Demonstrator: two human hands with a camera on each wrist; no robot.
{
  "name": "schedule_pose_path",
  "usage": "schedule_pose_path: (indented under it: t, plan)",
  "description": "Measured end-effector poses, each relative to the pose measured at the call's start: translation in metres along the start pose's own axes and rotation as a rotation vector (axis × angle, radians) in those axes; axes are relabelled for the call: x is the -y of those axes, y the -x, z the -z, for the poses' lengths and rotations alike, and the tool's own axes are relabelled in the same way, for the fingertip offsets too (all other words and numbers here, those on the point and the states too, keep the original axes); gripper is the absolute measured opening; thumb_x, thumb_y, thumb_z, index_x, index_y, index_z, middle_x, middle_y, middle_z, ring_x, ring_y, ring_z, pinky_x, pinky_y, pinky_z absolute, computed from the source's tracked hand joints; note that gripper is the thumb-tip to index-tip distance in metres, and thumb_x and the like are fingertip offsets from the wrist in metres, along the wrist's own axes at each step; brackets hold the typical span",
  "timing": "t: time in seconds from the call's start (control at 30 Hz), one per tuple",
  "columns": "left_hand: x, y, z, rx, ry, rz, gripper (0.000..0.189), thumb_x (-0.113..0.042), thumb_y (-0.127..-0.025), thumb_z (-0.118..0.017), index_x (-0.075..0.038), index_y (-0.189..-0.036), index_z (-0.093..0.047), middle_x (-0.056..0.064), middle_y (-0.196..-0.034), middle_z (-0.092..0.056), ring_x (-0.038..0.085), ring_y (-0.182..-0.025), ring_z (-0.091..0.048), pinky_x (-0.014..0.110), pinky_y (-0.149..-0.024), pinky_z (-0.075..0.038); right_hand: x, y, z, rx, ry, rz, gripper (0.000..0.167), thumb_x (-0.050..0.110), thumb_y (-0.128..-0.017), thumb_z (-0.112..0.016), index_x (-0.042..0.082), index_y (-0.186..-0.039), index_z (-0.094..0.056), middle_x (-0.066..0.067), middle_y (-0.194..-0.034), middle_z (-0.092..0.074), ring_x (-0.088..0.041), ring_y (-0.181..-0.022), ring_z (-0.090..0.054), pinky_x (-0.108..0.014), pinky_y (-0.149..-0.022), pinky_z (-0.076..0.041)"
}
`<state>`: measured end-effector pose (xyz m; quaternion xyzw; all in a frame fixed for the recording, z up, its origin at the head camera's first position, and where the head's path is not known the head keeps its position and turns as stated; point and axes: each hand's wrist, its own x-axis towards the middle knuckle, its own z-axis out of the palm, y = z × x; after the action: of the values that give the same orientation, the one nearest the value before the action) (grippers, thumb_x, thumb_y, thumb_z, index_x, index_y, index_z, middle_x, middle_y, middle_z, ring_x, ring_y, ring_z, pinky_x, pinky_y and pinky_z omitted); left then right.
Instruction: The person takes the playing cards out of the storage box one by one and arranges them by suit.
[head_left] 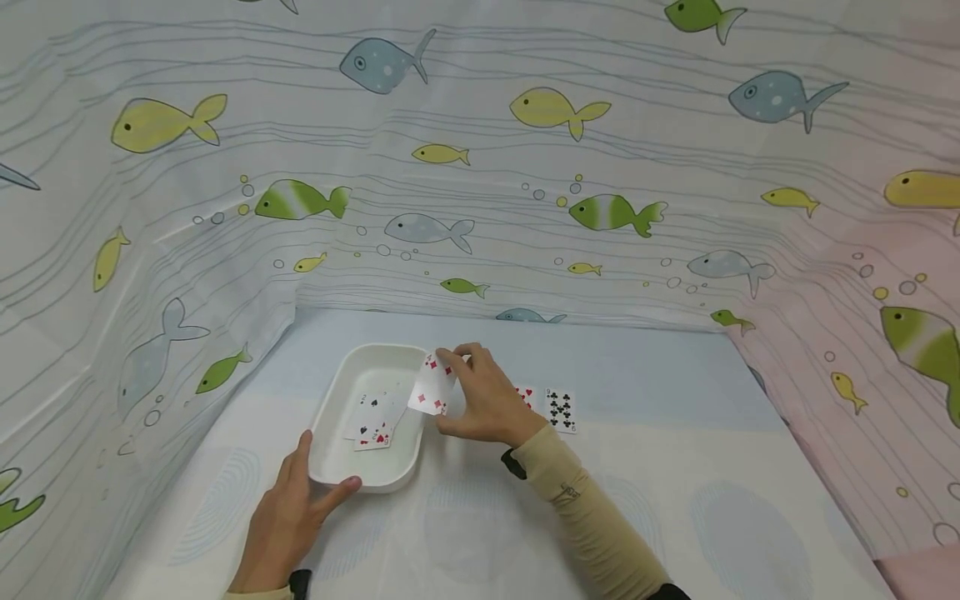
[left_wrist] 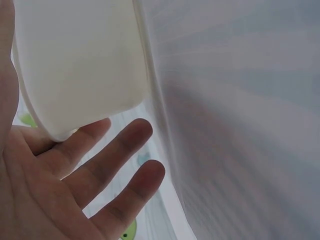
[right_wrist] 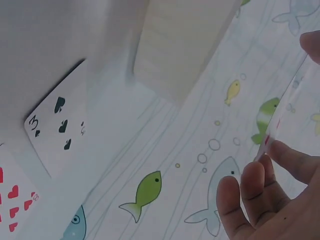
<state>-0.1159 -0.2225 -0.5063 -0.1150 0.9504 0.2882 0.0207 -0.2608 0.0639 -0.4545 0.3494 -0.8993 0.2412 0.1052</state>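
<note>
My right hand [head_left: 483,400] pinches a playing card, the four of diamonds [head_left: 431,385], between thumb and fingers over the right rim of a white tray [head_left: 327,433]. The card's face tilts toward the head camera; in the right wrist view it shows nearly edge-on. My left hand [head_left: 288,508] holds the tray's near-left corner, thumb along the near rim and fingers down the left side, as the left wrist view shows from outside the wall [left_wrist: 80,60]. Inside the tray, a two of spades [head_left: 372,417] overlaps a hearts card [head_left: 384,441].
Right of the tray, a nine of clubs [head_left: 560,410] lies face up beside a hearts card [head_left: 527,395] partly hidden by my right hand. The right wrist view shows a three of spades [right_wrist: 62,120] and another hearts card [right_wrist: 12,197]. Fish-patterned cloth [head_left: 450,267] rises behind and at both sides.
</note>
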Motion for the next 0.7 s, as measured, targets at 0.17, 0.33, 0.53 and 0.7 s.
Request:
schedule_pose_path:
  t: [0.17, 0.33, 0.53, 0.7]
  plan:
    - [0.000, 0.000, 0.000, 0.001, -0.005, -0.004, 0.127, -0.076, -0.082, -0.064, -0.004, -0.162, 0.003, 0.029, -0.159, -0.023, 0.055, -0.137, -0.035, 0.067, -0.109, -0.031, -0.009, 0.011, 0.010, 0.007, -0.004, -0.012, 0.089, 0.042, -0.074, -0.076, 0.015, -0.152, -0.044, -0.007, -0.137, -0.044, -0.015, -0.105, -0.047, -0.026, -0.080, -0.050]
    - [0.000, 0.000, 0.000, -0.001, -0.008, -0.009, 0.126, -0.076, -0.082, -0.064, -0.003, -0.162, 0.002, 0.029, -0.158, -0.023, 0.055, -0.137, -0.035, 0.067, -0.108, -0.031, -0.024, 0.021, 0.015, 0.045, 0.001, -0.036, 0.089, 0.044, -0.074, -0.076, 0.016, -0.152, -0.044, -0.008, -0.138, -0.043, -0.016, -0.107, -0.048, -0.027, -0.082, -0.051]
    - [0.000, 0.001, 0.001, -0.013, -0.010, -0.027, 0.125, -0.074, -0.084, -0.064, -0.003, -0.162, 0.001, 0.029, -0.158, -0.024, 0.055, -0.136, -0.036, 0.067, -0.107, -0.032, -0.045, 0.034, 0.020, 0.113, 0.004, -0.109, 0.090, 0.044, -0.074, -0.076, 0.018, -0.153, -0.044, -0.007, -0.140, -0.041, -0.018, -0.111, -0.047, -0.030, -0.087, -0.051]
    - [0.000, 0.002, 0.001, -0.009, -0.008, -0.018, 0.125, -0.075, -0.083, -0.064, -0.003, -0.162, 0.001, 0.029, -0.158, -0.024, 0.055, -0.137, -0.035, 0.067, -0.108, -0.032, -0.061, 0.043, 0.024, 0.137, 0.007, -0.130, 0.089, 0.043, -0.075, -0.077, 0.016, -0.153, -0.044, -0.007, -0.140, -0.041, -0.019, -0.114, -0.045, -0.030, -0.087, -0.050]
